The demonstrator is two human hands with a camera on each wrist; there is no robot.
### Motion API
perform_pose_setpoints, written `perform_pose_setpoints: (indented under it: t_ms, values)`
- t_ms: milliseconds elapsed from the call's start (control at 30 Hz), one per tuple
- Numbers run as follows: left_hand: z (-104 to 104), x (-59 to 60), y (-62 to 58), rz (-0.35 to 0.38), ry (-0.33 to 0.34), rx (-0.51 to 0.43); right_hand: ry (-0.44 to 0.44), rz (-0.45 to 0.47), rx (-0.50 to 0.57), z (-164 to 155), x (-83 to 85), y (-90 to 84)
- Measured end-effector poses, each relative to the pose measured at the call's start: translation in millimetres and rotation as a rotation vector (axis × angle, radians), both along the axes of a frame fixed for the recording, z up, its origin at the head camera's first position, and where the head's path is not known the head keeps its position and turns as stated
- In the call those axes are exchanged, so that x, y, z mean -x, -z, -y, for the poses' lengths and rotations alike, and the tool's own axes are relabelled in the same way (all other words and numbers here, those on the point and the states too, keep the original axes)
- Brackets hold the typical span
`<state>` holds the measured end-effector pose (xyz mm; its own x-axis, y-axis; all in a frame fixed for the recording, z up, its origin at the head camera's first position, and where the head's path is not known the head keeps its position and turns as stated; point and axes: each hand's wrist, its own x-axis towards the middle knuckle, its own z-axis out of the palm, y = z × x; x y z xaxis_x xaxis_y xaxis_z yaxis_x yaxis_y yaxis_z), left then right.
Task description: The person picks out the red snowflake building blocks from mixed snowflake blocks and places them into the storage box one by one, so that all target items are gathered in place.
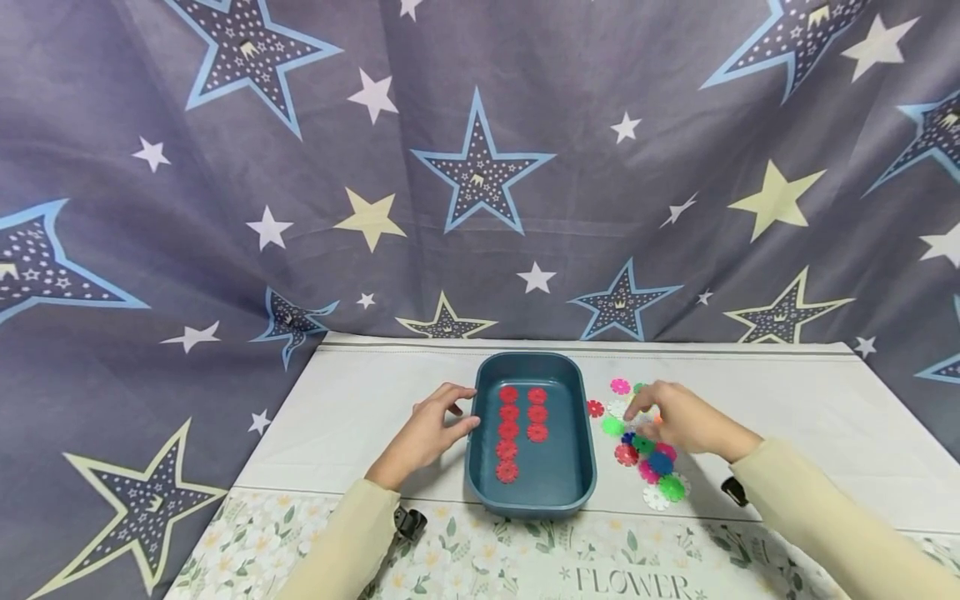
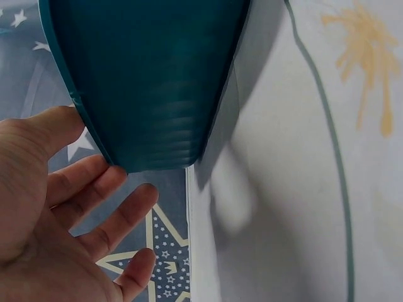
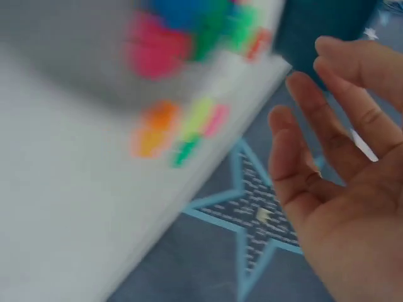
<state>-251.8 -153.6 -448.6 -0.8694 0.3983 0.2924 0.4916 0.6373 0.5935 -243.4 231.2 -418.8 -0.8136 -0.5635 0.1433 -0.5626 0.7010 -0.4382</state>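
Tray [image 1: 480, 467] w/ left hand [image 1: 431, 433] open against it; right hand [image 1: 678, 421] spread over discs [image 1: 652, 462].

One teal tray [image 1: 582, 467] on the worktop [image 1: 787, 408], and inside it nine red discs [image 1: 508, 430]: five in the left column, four in the right. Outside, to its right, a loose pile of coloured discs [image 1: 647, 450]; roughly a dozen show, in red, pink, green, blue, white and orange, though overlap and a hand hide the exact total. Two hands in play: left hand [image 1: 431, 433], right hand [image 1: 678, 417].
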Motion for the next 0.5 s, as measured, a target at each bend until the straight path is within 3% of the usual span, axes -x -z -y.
perform_pose_setpoints:
  t_ms: [233, 500]
  values:
    - [0.3, -1.7, -3.9, 0.02, -0.017, -0.004, -0.121, -0.063, -0.021, -1.5, -18.7, 31.9]
    - [-1.0, -1.2, -1.9, 0.024, -0.004, -0.002, -0.071, -0.085, -0.027, 4.5, -21.3, 40.7]
